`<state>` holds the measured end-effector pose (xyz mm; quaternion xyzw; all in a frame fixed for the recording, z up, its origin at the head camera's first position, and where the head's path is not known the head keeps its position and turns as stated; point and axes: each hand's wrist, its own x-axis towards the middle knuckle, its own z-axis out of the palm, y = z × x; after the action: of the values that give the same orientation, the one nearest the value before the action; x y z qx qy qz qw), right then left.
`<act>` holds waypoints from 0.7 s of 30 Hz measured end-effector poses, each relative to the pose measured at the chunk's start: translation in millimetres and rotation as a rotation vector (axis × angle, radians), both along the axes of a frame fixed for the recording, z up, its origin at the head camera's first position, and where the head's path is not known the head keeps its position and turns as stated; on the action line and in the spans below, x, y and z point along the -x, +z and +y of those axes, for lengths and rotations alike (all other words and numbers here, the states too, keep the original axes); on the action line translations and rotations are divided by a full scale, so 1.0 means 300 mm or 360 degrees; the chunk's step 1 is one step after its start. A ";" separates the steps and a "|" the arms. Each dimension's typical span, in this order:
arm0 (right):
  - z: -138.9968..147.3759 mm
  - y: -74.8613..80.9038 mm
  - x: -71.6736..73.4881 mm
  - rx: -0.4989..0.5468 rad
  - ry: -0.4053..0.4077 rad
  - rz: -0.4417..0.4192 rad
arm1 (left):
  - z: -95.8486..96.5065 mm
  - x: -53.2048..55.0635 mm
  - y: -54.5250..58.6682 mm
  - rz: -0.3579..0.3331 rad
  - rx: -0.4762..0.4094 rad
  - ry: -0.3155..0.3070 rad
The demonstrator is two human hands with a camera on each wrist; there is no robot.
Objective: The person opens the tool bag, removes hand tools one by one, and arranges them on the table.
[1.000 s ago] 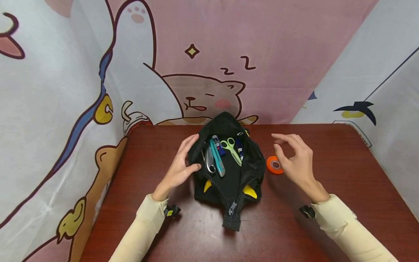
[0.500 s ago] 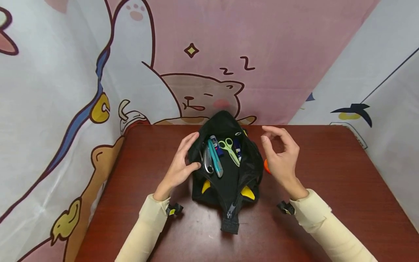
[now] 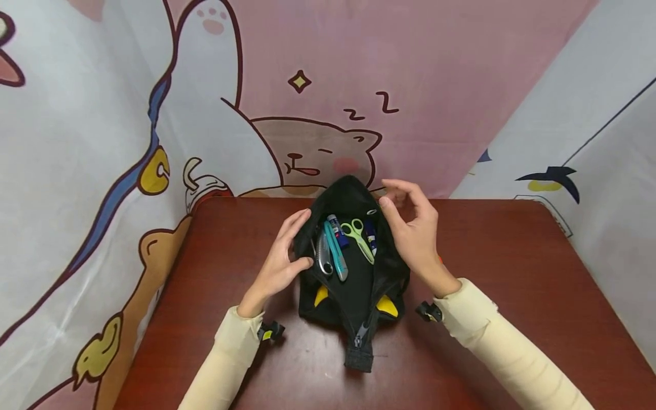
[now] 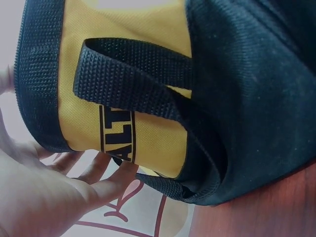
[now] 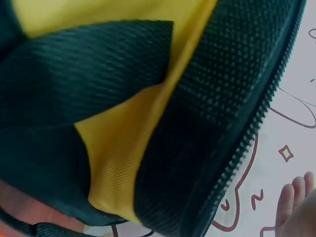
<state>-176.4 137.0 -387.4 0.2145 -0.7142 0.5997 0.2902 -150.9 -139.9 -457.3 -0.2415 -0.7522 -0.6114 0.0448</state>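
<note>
Head cam gets light-green scissors (image 3: 364,246) & teal cutter (image 3: 335,250) inside the unzipped tool bag (image 3: 353,287) on the surface (image 3: 502,256); only L wrist cam catches "ALT" print (image 4: 117,131). L hand (image 3: 277,262): fingers spread against bag; R hand (image 3: 416,233): loosely curved, nothing held, right by it.

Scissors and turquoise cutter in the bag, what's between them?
In the head view, a blue tube lies between the turquoise cutter and the scissors.

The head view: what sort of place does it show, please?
Probably a small indoor work corner: a brown table stands before cartoon-printed cloth, and an open bag with scissors sits on it.
</note>
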 end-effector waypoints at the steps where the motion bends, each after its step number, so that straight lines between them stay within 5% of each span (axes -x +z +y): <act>1: -0.004 0.002 0.009 -0.0018 0.0013 -0.0036 | 0.001 0.001 0.001 0.0001 -0.0002 0.0001; 10: -0.043 -0.014 0.044 -0.0443 0.0024 -0.0227 | 0.008 -0.002 -0.003 0.0004 -0.0014 -0.0011; 21: -0.085 -0.092 0.069 -0.0811 0.0261 -0.0449 | 0.003 -0.011 -0.007 -0.0011 -0.0044 -0.0034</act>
<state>-197.0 111.5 -414.9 0.2519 -0.8552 0.4465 0.0757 -147.7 -139.0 -459.2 -0.2468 -0.7413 -0.6229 0.0391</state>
